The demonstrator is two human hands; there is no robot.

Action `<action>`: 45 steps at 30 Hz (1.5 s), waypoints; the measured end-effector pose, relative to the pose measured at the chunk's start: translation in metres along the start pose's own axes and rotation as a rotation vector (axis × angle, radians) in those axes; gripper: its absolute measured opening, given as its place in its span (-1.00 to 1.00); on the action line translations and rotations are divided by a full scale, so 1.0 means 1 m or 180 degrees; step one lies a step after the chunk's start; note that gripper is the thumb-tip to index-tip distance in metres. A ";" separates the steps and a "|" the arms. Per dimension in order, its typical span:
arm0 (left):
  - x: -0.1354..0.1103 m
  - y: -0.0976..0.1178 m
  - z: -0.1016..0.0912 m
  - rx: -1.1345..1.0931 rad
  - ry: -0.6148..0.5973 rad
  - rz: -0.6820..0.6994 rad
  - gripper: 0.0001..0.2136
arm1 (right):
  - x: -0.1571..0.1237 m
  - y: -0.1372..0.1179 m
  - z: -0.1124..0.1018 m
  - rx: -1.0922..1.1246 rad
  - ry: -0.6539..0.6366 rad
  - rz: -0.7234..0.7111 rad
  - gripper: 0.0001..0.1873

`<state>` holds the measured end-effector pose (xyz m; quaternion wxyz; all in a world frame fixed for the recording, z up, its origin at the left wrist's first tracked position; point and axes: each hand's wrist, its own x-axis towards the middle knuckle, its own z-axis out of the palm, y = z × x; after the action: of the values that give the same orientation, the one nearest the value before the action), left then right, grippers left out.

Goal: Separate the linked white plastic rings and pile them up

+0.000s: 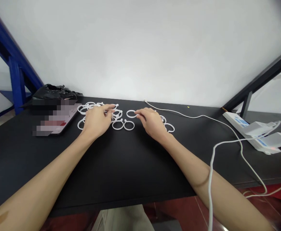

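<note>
Several white shower curtain rings (pixel 118 125) with small ball ends lie in a loose cluster on the black table. My left hand (pixel 98 120) rests over that cluster, its index finger and thumb apart near a ring's ball end; its other fingers are hidden. To the right of the cluster, my right hand (pixel 152 122) pinches the edge of one white ring (pixel 131 114) between thumb and forefinger. Beside and partly under my right hand lie more rings (pixel 170 127). Another single ring (pixel 129 125) lies flat between my two hands.
On the left are a flat pinkish package (pixel 69 118), partly blurred out, and a crumpled black plastic bag (pixel 55 92). A white cable (pixel 198 116) runs across the table to the right and over my right forearm. A white power strip (pixel 243 128) with plugged-in adapters lies at the right.
</note>
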<state>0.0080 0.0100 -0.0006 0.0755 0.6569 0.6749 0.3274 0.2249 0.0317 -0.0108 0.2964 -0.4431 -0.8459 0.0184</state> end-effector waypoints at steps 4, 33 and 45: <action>-0.003 0.003 0.001 0.0118 0.0193 0.0238 -0.73 | -0.001 -0.005 0.002 0.0129 -0.0034 -0.0012 -0.81; -0.006 0.000 -0.002 0.0876 -0.0075 0.0454 -0.86 | -0.001 0.032 -0.002 -0.1582 -0.0296 0.1193 -0.64; -0.014 0.016 -0.001 -0.0327 -0.0218 0.0894 -0.71 | 0.000 -0.021 -0.011 -0.0086 0.0163 -0.0472 -0.70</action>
<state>0.0229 -0.0047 0.0045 0.0854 0.7509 0.5558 0.3463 0.2151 0.0160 0.0040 0.3124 -0.3834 -0.8687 -0.0263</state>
